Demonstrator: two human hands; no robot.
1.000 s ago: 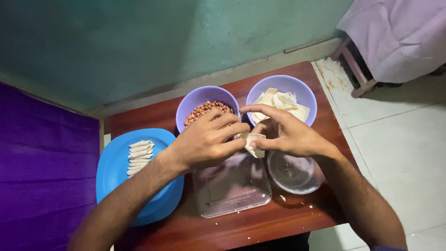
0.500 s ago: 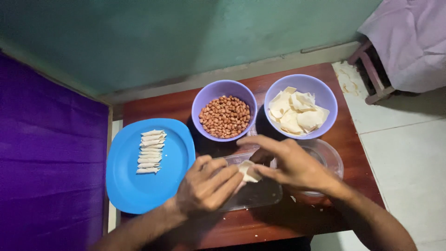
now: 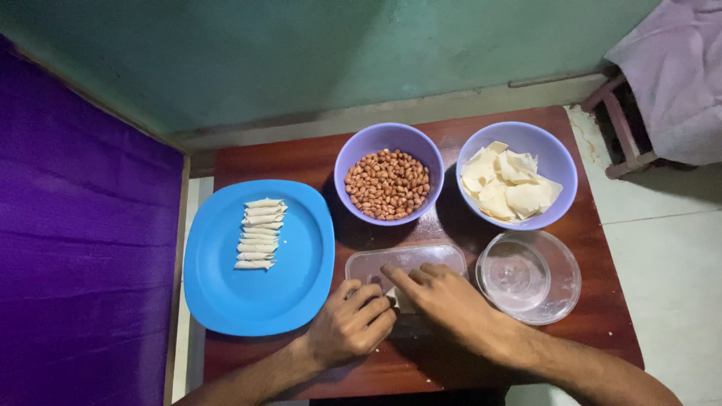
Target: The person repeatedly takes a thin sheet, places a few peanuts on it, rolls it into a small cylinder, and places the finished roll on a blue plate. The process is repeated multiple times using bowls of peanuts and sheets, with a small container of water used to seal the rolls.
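Observation:
My left hand (image 3: 350, 325) and my right hand (image 3: 442, 302) meet over a clear plastic tray (image 3: 406, 262) near the table's front edge. Both pinch a small pale pastry sheet (image 3: 400, 302), mostly hidden by the fingers. A purple bowl of peanuts (image 3: 388, 183) stands behind the tray. Right of it, a second purple bowl (image 3: 553, 162) holds several pale pastry sheets (image 3: 505, 186). On the left lies a blue plate (image 3: 289, 278) with a column of several rolled pastries (image 3: 257, 233).
A clear glass bowl (image 3: 529, 276) sits right of the tray. The small wooden table (image 3: 301, 162) stands against a green wall, with purple cloth (image 3: 75, 248) on the left. A stool leg (image 3: 624, 128) and pale fabric (image 3: 669, 75) are at the right on a tiled floor.
Both hands moved from up by the purple bowls down to the clear tray at the front edge, bringing the pastry sheet along. The view shifted, so both bowls show fully.

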